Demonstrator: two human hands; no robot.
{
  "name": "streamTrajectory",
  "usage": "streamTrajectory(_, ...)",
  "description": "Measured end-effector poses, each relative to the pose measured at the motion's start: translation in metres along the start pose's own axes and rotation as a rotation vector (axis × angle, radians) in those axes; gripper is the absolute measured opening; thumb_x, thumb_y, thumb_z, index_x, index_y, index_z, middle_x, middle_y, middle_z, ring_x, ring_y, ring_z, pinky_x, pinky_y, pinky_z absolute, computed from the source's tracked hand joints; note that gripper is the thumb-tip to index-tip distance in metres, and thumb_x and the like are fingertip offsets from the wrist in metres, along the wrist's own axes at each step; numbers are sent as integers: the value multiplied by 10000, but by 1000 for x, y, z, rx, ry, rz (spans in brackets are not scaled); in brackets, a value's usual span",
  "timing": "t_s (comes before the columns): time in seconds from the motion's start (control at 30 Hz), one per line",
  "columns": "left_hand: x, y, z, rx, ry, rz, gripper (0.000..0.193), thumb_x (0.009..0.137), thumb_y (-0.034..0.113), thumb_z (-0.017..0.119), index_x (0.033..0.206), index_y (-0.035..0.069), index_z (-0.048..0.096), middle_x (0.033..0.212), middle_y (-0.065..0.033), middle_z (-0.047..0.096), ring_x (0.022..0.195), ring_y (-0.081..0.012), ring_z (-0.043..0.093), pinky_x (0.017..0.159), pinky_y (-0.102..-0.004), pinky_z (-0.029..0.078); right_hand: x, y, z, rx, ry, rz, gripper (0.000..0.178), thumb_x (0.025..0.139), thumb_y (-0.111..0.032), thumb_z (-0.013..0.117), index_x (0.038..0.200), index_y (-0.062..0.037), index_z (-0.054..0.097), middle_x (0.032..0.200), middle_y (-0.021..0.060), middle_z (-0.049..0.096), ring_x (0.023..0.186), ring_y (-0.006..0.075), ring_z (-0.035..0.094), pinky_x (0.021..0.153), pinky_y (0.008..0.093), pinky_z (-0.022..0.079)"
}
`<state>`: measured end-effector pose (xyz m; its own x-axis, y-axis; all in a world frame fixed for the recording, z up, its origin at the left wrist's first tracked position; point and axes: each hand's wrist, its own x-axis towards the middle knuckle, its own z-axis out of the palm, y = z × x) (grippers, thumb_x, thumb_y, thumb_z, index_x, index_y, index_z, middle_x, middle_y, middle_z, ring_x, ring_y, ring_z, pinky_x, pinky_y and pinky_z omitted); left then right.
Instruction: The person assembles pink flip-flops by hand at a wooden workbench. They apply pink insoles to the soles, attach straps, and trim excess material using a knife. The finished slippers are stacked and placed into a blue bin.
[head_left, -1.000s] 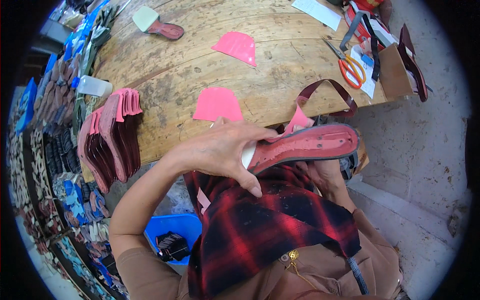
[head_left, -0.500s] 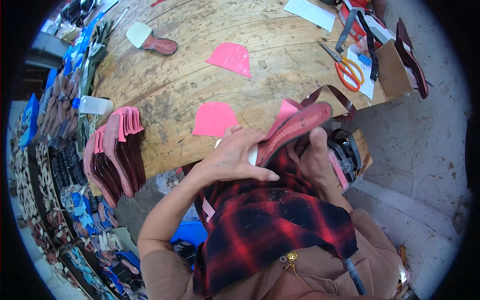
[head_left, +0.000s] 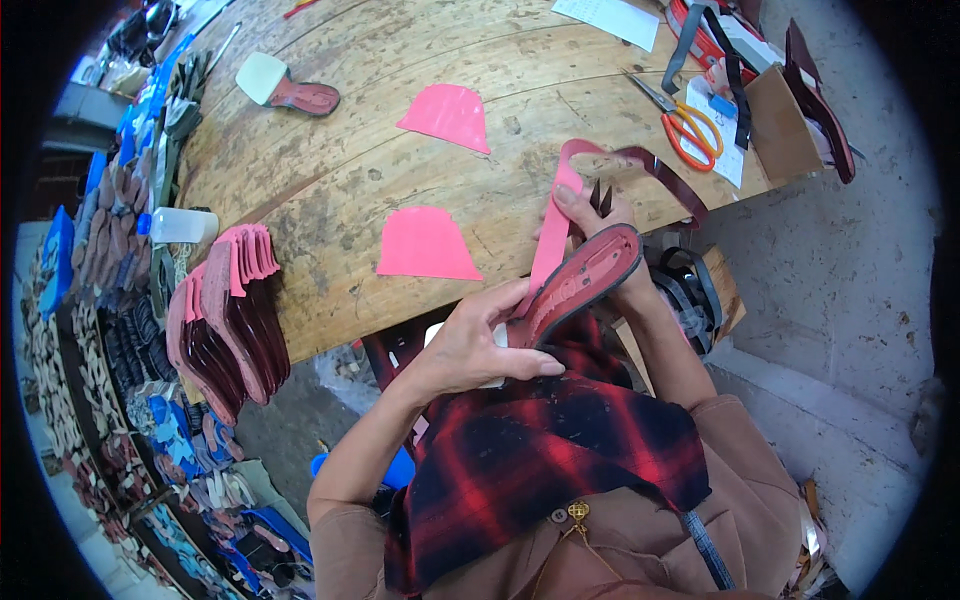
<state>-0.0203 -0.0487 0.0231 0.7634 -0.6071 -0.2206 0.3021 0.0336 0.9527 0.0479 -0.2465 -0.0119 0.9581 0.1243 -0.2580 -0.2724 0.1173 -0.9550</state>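
Note:
My left hand [head_left: 478, 338] wraps round the white end of a shoe last [head_left: 495, 350] and holds it tilted over my lap. A dark red sole piece [head_left: 585, 280] with a dark rim covers the side of it that faces me. My right hand [head_left: 600, 215], partly hidden behind the sole, pinches a long pink strip [head_left: 550, 245] under its thumb. One end of that strip runs down to the last by my left fingers; the other loops over the table and shows a glossy maroon face. Two dark pointed tips [head_left: 601, 197] of a tool stick up from the right hand.
Two pink cut pieces [head_left: 428, 243] lie on the wooden table [head_left: 340, 190]. Behind them is another last [head_left: 262, 78]. Stacked maroon-and-pink straps [head_left: 235, 320] overhang the left edge near a bottle [head_left: 183, 225]. Orange-handled scissors [head_left: 690, 135] and a cardboard box [head_left: 783, 130] are at right.
My right hand has risen from beside the sole and gripped the pink strip, pulling it up and out. The sole's free end has dropped slightly toward me.

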Motion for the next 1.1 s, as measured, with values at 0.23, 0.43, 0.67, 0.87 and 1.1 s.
streamTrajectory(0.23,3,-31,-3,223,169,113,735,718,152,842,1347,-18,503,1145,-58,618,1052,-149,570,948,-306,445,-34,-28,-11,397,-69,131,176,976,-211,561,976,-42,611,834,87,677,724,139,661,560,246,511)
streamTrajectory(0.43,14,-23,-6,824,75,246,653,820,441,724,1248,-29,574,998,-223,667,888,-347,650,790,-395,507,-17,6,-13,837,-44,136,297,978,-289,491,892,-34,615,824,131,667,793,266,652,751,392,523)
streamTrajectory(0.67,-2,-22,-28,577,-231,-77,407,991,389,492,947,64,734,802,-144,698,675,-278,643,634,-366,506,-18,10,0,936,-258,148,318,972,-275,455,877,-4,590,753,160,613,726,286,608,730,411,515)
streamTrajectory(0.87,-28,-36,-10,729,48,-122,363,965,378,527,908,84,734,720,-160,672,668,-319,649,627,-380,505,-28,3,4,869,-239,187,331,963,-281,447,848,-3,585,739,167,611,717,308,605,742,422,511)
streamTrajectory(1.1,-66,-38,-5,42,151,-523,295,911,293,631,1020,34,719,855,-65,716,761,-145,660,685,-306,504,-40,-13,17,762,-367,87,352,965,-296,419,819,-9,561,719,176,601,694,314,608,715,429,517)
